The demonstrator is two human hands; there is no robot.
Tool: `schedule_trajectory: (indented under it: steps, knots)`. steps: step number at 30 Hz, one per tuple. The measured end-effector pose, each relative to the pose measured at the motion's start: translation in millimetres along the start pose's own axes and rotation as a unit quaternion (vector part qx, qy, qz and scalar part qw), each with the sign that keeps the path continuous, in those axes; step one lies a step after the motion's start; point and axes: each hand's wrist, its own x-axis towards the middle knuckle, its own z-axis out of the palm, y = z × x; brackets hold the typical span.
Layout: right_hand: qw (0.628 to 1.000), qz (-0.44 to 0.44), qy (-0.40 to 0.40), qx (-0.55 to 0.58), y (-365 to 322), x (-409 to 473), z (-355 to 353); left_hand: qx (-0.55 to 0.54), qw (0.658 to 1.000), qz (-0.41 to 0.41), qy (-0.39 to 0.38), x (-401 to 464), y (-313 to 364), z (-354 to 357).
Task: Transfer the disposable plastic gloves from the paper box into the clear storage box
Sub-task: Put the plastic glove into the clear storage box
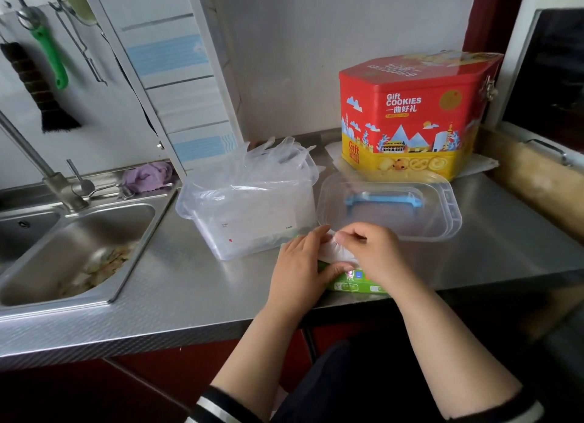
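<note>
Table [196,283]: brushed steel, dull sheen, fine embossed grain along the front edge. Sink [79,248]: smooth steel, glossier than the table. Storage box [252,220]: clear plastic, slightly cloudy walls. Gloves [271,163]: thin crinkled plastic film, translucent, shiny at the folds. Lid [448,207]: clear smooth plastic with a matt blue plastic handle. Paper box [357,285]: green printed card, glossy. Cookie tin [410,116]: printed, glossy red and yellow. Rag [147,176]: soft purple cloth, matt.
</note>
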Motion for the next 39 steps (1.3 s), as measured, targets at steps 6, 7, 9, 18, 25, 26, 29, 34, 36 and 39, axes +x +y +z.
schedule_trajectory:
  steps: [6, 7, 9, 18, 25, 26, 29, 34, 36, 39]
  knots:
    - [0.98, 0.045, 0.077, 0.18, -13.3, -4.3, -3.3, -0.031, 0.999, -0.028, -0.006, -0.2, 5.3, -3.3]
    - [0.961, 0.061, 0.094, 0.255, -19.2, -5.6, -6.3, -0.035, 0.999, -0.031, -0.011, 0.2, 5.8, -3.6]
    - [0.907, 0.072, 0.126, 0.396, -37.9, -6.5, -19.0, -0.042, 0.998, -0.037, -0.017, 0.7, 6.2, -4.4]
    - [0.977, 0.023, -0.117, -0.179, -39.6, -2.1, -15.3, -0.057, 0.997, -0.057, -0.013, -4.1, 8.1, -4.4]
    - [0.999, -0.011, 0.026, 0.018, -26.0, -5.5, 6.1, -0.055, 0.997, -0.053, -0.012, -6.0, 6.7, -4.8]
    - [0.994, 0.0, 0.051, 0.098, -28.2, -5.9, 3.2, -0.062, 0.997, -0.054, -0.012, -6.3, 7.0, -5.4]
    - [0.947, 0.039, 0.104, 0.301, -31.8, -5.6, -7.5, -0.082, 0.995, -0.063, -0.013, -5.9, 8.6, -7.0]
    - [0.887, 0.089, 0.145, 0.429, -33.1, -9.6, -9.2, -0.06, 0.997, -0.053, -0.007, -2.8, 6.3, -2.5]
    - [0.869, 0.092, 0.139, 0.466, -37.1, -9.1, -12.0, -0.036, 0.999, -0.037, -0.003, -2.2, 3.7, -0.3]
    - [0.831, 0.064, 0.129, 0.537, -47.5, -4.2, -16.2, -0.008, 1.0, -0.015, 0.003, -2.4, -1.5, 2.2]
